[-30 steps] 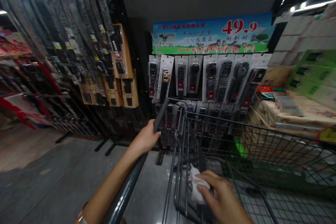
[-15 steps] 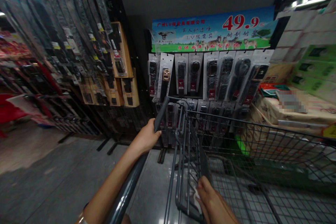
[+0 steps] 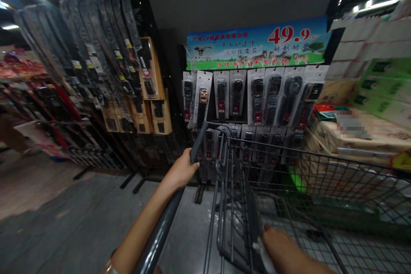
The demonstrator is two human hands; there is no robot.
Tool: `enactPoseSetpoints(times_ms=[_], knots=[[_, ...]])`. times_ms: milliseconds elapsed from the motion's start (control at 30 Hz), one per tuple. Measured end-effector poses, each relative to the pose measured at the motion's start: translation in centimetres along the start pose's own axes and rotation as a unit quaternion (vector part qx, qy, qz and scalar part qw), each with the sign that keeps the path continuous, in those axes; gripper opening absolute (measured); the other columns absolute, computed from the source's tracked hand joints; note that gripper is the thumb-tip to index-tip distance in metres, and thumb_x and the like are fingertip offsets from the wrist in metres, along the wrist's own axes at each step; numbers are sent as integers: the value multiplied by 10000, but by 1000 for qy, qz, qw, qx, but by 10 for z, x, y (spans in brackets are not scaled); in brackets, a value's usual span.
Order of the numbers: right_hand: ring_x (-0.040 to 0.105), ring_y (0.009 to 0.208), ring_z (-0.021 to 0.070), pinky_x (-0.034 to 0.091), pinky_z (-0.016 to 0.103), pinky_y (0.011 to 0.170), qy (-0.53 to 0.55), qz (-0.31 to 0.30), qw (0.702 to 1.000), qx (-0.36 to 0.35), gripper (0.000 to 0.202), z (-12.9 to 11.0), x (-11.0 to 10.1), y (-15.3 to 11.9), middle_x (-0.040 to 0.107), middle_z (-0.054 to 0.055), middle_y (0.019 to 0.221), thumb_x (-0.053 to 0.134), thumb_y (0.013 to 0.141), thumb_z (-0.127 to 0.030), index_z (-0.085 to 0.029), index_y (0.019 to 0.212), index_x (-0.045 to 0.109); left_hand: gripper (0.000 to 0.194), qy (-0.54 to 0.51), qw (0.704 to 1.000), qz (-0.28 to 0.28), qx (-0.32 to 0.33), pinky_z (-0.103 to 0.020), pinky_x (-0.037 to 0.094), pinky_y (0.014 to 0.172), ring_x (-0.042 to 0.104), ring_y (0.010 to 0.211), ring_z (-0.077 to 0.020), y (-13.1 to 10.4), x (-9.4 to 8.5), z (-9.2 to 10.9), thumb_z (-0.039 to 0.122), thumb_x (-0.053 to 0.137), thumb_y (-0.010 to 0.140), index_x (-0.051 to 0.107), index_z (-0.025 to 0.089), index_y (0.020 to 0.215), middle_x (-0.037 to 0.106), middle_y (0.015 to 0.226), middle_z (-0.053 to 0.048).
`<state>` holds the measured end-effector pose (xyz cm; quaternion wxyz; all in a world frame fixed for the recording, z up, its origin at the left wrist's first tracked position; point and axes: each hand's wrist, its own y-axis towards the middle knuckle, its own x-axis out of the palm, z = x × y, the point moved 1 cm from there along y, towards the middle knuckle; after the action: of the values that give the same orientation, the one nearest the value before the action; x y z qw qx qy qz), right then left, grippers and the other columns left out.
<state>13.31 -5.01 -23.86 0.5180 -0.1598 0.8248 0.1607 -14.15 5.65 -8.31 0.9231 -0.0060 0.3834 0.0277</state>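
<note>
My left hand [image 3: 185, 168] is wrapped round the dark push bar [image 3: 167, 209] of a shopping cart. At the lower right, my right hand [image 3: 276, 246] is closed on a crumpled white wipe [image 3: 263, 257], beside the grey panel of the cart's wire basket [image 3: 308, 154]. The hand is a little blurred, and its fingertips are mostly hidden. Nothing shows inside the part of the basket in view.
Packaged belts [image 3: 236, 94] hang under a blue sign [image 3: 257, 45] in front of the cart. A rack of long belts [image 3: 105, 43] stands on the left. Stacked cartons [image 3: 379, 137] are on the right.
My right hand has moved right and slightly down along the basket with the white wipe. My left hand keeps its hold on the bar. The view has shifted slightly.
</note>
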Motion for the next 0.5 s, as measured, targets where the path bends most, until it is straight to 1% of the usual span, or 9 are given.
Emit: enactPoseSetpoints(times_ms=[33,67,100,133,200,267,333,400,500], knots=[[660,702,193,468,241,621,-19,-16,1000,18,359,-1,-13,4,703,82,784,459,609,42,-187,799,658,401,-1,1000,-1,1,-291,482,765,600,794,-184,0,0,0,207,504,764,444,139,1155,598,813,-40],[653,711,193,464,251,631,-25,-8,999,37,330,-3,-26,9,691,87,788,451,641,27,-179,804,650,400,-1,1000,-2,1,-292,481,765,600,793,-184,0,0,0,207,503,765,443,140,1155,597,812,-39],[645,728,190,460,261,644,-16,15,998,52,282,-7,-38,14,678,86,815,450,694,-11,-176,821,641,398,0,1000,-3,0,-292,481,766,600,794,-185,0,-1,0,206,501,766,442,139,1154,597,810,-39],[632,768,183,456,266,677,12,37,998,49,228,-13,-49,20,661,79,852,454,748,-66,-180,837,630,396,1,1000,-3,0,-292,480,767,599,796,-185,0,-1,0,206,500,767,443,138,1153,596,809,-38],[603,786,158,441,250,689,89,39,995,34,178,-27,-62,30,619,43,828,441,805,-132,-194,796,607,393,4,1000,-3,-1,-293,480,769,600,798,-186,0,-1,1,207,501,767,445,135,1150,596,806,-39],[584,788,144,433,240,691,149,19,989,12,161,-43,-62,38,591,27,820,443,826,-159,-195,747,578,393,7,1000,-2,-2,-292,479,770,601,800,-187,0,-1,1,205,505,766,447,135,1148,598,810,-39],[575,781,138,431,234,690,185,1,983,-6,167,-55,-55,43,576,23,812,446,833,-161,-191,710,556,396,8,1000,0,-5,-290,477,771,601,797,-185,0,0,2,200,508,764,448,140,1151,603,819,-39],[574,780,138,432,233,692,195,-3,981,-12,186,-61,-44,45,570,27,812,434,838,-146,-185,699,550,395,5,1000,1,-8,-285,474,771,601,788,-182,0,0,2,196,510,764,452,145,1151,608,830,-38],[585,789,144,436,233,694,162,4,987,-1,188,-60,-31,44,579,43,844,419,834,-109,-176,749,572,394,-3,1000,0,-12,-283,472,770,601,779,-180,0,0,2,190,512,763,457,144,1151,611,840,-39]])
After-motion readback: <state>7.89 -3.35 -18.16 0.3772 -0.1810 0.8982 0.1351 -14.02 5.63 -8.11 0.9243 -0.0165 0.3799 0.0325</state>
